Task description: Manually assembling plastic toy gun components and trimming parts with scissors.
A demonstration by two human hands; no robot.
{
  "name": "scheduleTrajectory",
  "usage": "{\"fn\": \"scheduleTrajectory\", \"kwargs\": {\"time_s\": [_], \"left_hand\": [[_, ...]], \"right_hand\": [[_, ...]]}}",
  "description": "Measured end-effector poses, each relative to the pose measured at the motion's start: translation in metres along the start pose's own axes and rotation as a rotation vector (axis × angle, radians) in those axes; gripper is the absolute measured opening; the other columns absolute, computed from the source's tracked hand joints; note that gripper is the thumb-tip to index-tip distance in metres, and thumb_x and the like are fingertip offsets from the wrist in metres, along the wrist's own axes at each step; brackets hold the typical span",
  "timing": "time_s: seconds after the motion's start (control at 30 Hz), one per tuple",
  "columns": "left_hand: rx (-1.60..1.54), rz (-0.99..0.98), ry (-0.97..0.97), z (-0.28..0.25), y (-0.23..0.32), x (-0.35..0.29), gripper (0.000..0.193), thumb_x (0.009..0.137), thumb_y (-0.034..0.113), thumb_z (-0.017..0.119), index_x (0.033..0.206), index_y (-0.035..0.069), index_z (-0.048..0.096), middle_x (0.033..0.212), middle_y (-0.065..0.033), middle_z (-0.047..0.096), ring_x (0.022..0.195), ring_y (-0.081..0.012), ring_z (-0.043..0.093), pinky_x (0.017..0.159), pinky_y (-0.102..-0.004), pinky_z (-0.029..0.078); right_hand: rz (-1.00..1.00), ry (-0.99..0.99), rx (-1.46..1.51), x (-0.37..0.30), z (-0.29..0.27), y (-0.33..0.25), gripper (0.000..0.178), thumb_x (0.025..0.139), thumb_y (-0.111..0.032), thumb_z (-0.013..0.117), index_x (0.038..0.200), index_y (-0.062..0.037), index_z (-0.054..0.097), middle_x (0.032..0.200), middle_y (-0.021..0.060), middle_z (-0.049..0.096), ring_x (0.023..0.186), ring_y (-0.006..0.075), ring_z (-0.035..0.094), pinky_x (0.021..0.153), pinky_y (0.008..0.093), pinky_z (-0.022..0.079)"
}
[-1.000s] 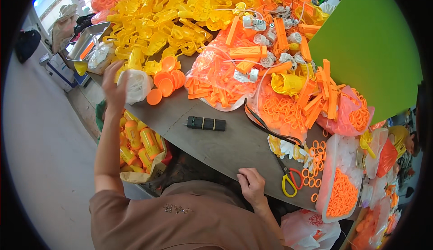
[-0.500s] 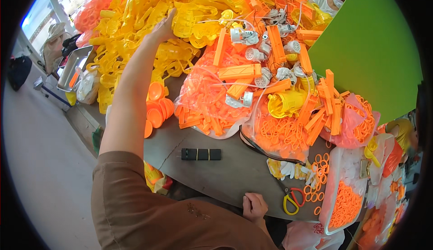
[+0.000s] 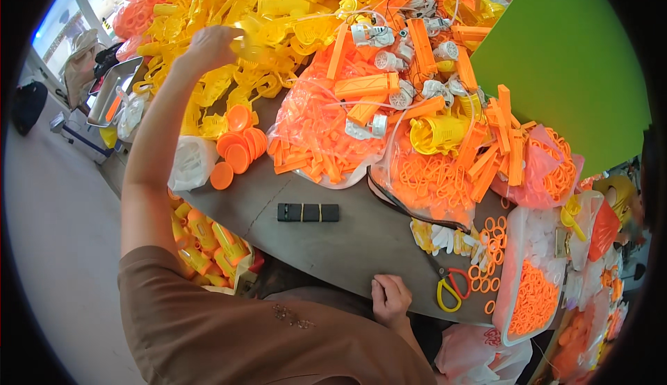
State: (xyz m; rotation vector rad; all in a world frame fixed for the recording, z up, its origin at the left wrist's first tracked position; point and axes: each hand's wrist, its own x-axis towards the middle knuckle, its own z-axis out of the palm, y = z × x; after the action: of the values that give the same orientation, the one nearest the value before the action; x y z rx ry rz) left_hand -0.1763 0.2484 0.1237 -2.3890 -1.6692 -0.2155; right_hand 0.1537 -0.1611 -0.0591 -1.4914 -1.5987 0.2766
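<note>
My left hand (image 3: pixel 214 46) reaches over the big pile of yellow plastic parts (image 3: pixel 208 83) at the far left. Its fingers are closed on a yellow plastic shell (image 3: pixel 254 43), smeared by motion. My right hand (image 3: pixel 391 296) rests at the table's near edge, fingers curled into a loose fist, with nothing visible in it. Ahead of it lies a black block (image 3: pixel 308 213) bound with two thin bands. Right of this hand are scissors (image 3: pixel 451 289) with red and yellow handles. Orange discs (image 3: pixel 240 150) lie stacked below the yellow pile.
Bags of orange parts (image 3: pixel 313 128) bear orange bars and white wired motor units (image 3: pixel 372 127). A tub of small orange rings (image 3: pixel 531 302) stands at right, near loose rings (image 3: pixel 495 236). A green panel (image 3: pixel 563 72) rises behind. Yellow-orange pieces (image 3: pixel 208 246) fill a container below the table's left edge.
My left hand has come back leftward and nearer from the yellow pile, now with a yellow shell in it. The view has shifted slightly. My right hand stays at the table edge.
</note>
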Motion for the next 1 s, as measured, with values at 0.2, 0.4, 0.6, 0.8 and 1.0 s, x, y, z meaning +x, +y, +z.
{"fn": "scheduleTrajectory", "kwargs": {"time_s": [0.2,0.4,0.6,0.8,1.0], "left_hand": [[0.224,0.005,-0.010,-0.052,-0.003,-0.037,0.032,0.067,0.018,0.065,0.097,0.008,0.068,0.087,-0.0151,0.067,0.081,-0.0306,0.066,0.071,-0.0396,0.052],[-0.890,0.009,-0.089,-0.075,0.063,-0.088,0.019,0.085,0.019,0.060,0.074,0.003,0.059,0.056,0.0053,0.047,0.051,-0.0040,0.048,0.042,-0.0234,0.039],[-1.557,0.009,-0.460,0.031,0.207,-0.205,0.012,0.087,0.013,0.062,0.091,0.001,0.063,0.074,0.0037,0.058,0.065,-0.0030,0.050,0.054,-0.0215,0.041],[-1.330,0.011,-0.524,0.080,0.263,-0.280,0.017,0.087,0.017,0.061,0.093,0.001,0.061,0.069,-0.0020,0.060,0.058,-0.0169,0.056,0.053,-0.0299,0.044],[-0.780,0.368,-0.301,0.059,0.246,-0.263,0.032,0.076,0.026,0.073,0.093,0.004,0.059,0.096,-0.0153,0.058,0.083,-0.0346,0.056,0.071,-0.0404,0.047]], "right_hand": [[-0.037,-0.045,0.052,0.001,-0.004,-0.002,0.012,0.076,0.004,0.066,0.086,-0.0007,0.063,0.076,0.0110,0.060,0.060,0.0240,0.060,0.054,0.0313,0.049],[0.114,0.003,0.246,-0.001,-0.018,-0.002,0.010,0.079,0.007,0.060,0.087,0.0013,0.062,0.077,0.0087,0.059,0.058,0.0135,0.055,0.052,0.0247,0.043],[0.151,0.247,0.285,0.036,-0.047,-0.031,0.022,0.082,0.002,0.059,0.103,0.0018,0.060,0.101,0.0143,0.057,0.088,0.0187,0.058,0.074,0.0283,0.048],[-0.016,-0.134,-0.267,0.036,-0.030,0.004,0.036,0.077,-0.005,0.066,0.111,-0.0026,0.057,0.115,0.0155,0.053,0.104,0.0328,0.053,0.089,0.0402,0.043],[-0.229,-0.156,-0.451,0.054,-0.014,0.023,0.032,0.073,-0.008,0.068,0.104,-0.0077,0.061,0.119,0.0140,0.052,0.112,0.0317,0.047,0.092,0.0434,0.037]]}}
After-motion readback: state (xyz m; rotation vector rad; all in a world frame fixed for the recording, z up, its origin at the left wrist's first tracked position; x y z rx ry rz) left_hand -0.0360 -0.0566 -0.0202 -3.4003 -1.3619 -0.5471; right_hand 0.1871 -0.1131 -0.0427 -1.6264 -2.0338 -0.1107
